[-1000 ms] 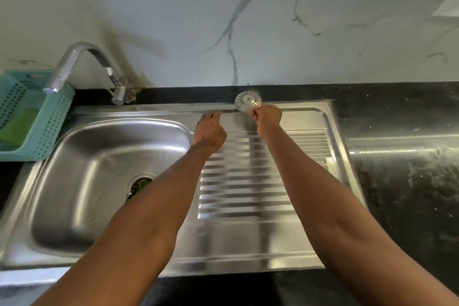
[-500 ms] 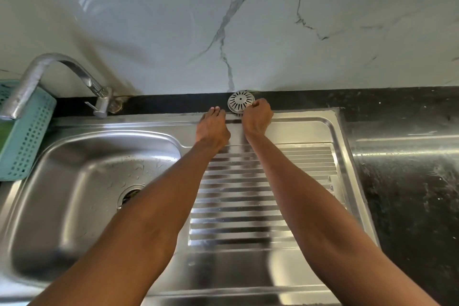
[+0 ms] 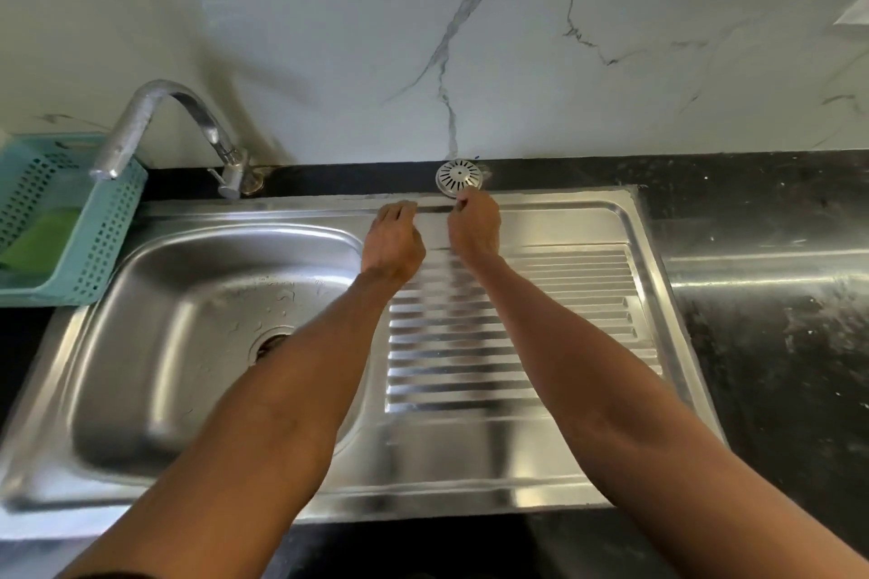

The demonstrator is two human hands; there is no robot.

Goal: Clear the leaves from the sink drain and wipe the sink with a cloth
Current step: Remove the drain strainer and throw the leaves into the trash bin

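Observation:
A round metal drain strainer lies flat on the black ledge behind the steel sink. My right hand has its fingers curled, and the fingertips pinch the strainer's near rim. My left hand rests palm down on the sink's back rim, just left of the right hand, fingers straight and holding nothing. The open drain hole in the basin shows dark bits of leaf and is partly hidden by my left forearm. A green cloth or sponge lies in the basket at the left.
A curved chrome tap stands at the sink's back left. A teal perforated basket sits left of the basin. The ribbed drainboard lies under my arms. Black countertop extends to the right, and a marble wall rises behind.
My right hand carried the strainer from upright above the drainboard back to the ledge and laid it flat, then drew back a little. My left hand slid forward onto the rim.

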